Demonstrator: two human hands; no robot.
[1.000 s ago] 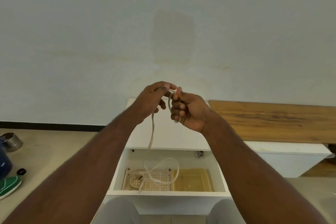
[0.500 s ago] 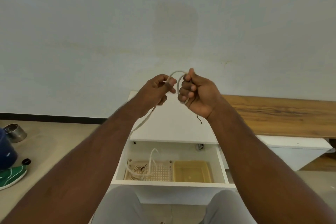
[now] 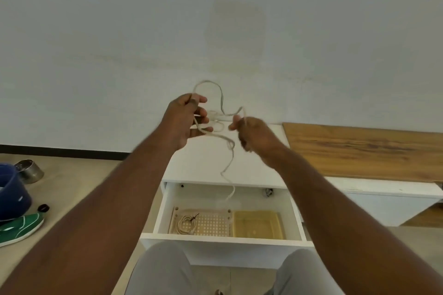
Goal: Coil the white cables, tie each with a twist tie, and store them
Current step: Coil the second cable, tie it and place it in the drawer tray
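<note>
A loose white cable point(image 3: 221, 103) hangs in tangled loops in the air between my hands, above the white cabinet. My left hand point(image 3: 184, 120) grips one part of it, fingers curled round the strand. My right hand point(image 3: 251, 132) pinches another part near the cable's upper bend. The cable's free end point(image 3: 230, 191) dangles down over the open drawer point(image 3: 225, 237). In the drawer, a coiled white cable point(image 3: 185, 223) tied with a dark twist tie lies in a perforated beige tray point(image 3: 211, 224).
A yellow tray point(image 3: 257, 224) sits beside the beige one in the drawer. A wooden top point(image 3: 359, 148) runs to the right. On the floor at left are a blue bucket point(image 3: 12, 194), a metal bowl point(image 3: 28, 171) and a green shoe point(image 3: 19, 229).
My hands have moved apart, and the small loop held between them has opened into loose loops. The cable's tail has lifted out of the drawer tray.
</note>
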